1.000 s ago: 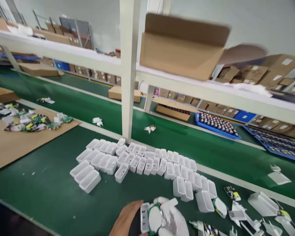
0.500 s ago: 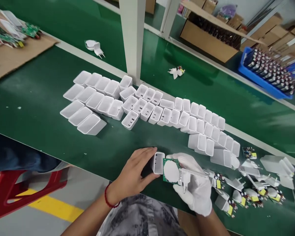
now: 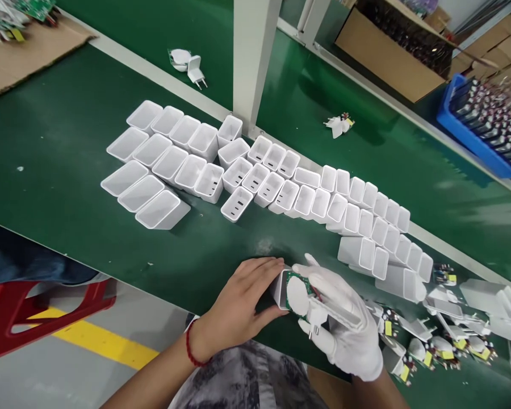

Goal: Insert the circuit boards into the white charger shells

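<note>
Red-corded left hand [image 3: 244, 296] clasped a white hollow casing [image 3: 280, 291] between fingers and thumb, disc-faced green board [image 3: 297, 295] sat overlapping its mouth, white plug [image 3: 317, 313] hung alongside, gloved right hand's [image 3: 347, 326] fingers gripped both, board reaching farther over the opening than before.

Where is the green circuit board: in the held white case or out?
Mostly out: at the mouth of the white case, most of the green circuit board shows. Whether its nearest edge is inside, I cannot tell.
</note>
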`<state>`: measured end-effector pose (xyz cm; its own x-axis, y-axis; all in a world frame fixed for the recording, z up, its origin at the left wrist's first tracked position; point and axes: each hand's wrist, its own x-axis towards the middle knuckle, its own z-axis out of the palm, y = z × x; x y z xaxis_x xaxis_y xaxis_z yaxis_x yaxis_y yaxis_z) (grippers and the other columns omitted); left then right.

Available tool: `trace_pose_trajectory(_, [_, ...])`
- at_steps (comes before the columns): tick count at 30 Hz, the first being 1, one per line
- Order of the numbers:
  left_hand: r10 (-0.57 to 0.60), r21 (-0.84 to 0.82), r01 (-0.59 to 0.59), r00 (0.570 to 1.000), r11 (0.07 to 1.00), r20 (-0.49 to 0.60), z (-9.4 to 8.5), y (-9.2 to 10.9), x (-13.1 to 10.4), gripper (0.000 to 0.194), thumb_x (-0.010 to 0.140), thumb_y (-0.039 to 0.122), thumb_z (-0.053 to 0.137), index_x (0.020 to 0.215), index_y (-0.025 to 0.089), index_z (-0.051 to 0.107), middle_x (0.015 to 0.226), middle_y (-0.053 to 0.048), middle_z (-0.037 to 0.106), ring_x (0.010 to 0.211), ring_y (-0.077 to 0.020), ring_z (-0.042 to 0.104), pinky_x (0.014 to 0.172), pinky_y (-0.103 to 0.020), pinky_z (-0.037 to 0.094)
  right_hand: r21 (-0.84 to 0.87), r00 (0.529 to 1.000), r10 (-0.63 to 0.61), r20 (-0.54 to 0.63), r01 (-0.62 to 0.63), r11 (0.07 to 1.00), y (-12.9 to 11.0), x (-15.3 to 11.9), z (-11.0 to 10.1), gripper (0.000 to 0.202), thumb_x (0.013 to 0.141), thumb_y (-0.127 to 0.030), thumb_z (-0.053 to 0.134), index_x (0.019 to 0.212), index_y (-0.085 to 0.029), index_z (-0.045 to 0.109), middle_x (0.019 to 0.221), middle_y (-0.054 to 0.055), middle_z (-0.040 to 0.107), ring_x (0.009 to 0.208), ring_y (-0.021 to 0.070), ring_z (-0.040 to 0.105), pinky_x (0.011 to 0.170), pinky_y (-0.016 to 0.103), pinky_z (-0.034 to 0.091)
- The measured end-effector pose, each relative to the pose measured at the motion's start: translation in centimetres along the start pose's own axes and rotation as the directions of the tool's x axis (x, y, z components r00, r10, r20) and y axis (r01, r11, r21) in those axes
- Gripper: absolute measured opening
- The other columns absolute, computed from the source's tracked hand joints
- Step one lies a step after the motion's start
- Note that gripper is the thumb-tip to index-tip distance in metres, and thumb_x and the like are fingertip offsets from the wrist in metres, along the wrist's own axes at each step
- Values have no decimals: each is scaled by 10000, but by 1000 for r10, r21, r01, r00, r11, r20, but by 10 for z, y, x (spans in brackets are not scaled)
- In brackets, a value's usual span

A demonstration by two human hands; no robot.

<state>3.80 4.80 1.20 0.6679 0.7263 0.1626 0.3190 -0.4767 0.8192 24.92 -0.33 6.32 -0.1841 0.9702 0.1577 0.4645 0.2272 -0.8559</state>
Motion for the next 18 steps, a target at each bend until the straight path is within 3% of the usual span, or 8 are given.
trace_pose_trajectory(5, [4, 5, -4, 1000, 1000, 12, 1, -1, 0, 634, 943, 382, 589, 1475, 207, 292, 1414, -131, 559, 1309, -265, 516, 1080, -438, 443, -10, 1000, 4, 4, -4, 1000, 0, -1, 0, 585, 862, -144, 627, 1414, -251, 465, 1381, 120, 564, 1276, 302, 555, 1083, 555, 457])
trace_pose_trajectory(12, [8, 1, -9, 1000, 1000, 22, 0, -1, -1, 634, 943, 380, 587, 1473, 199, 290, 1414, -139, 559, 1316, -271, 514, 1080, -445, 444, 24, 1000, 29, -13, -28, 999, -1, 2, 3, 602, 842, -110, 642, 1402, -256, 478, 1356, 114, 589, 1303, 301, 529, 1070, 545, 475])
trace_pose_trajectory(18, [10, -17, -10, 1000, 1000, 7, 1, -1, 0, 617, 943, 378, 589, 1463, 206, 303, 1398, -145, 571, 1305, -276, 524, 1073, -450, 448, -64, 999, 27, 42, -24, 998, 0, 1, 6, 614, 866, -120, 634, 1430, -275, 445, 1383, 117, 571, 1315, 285, 522, 1078, 517, 477])
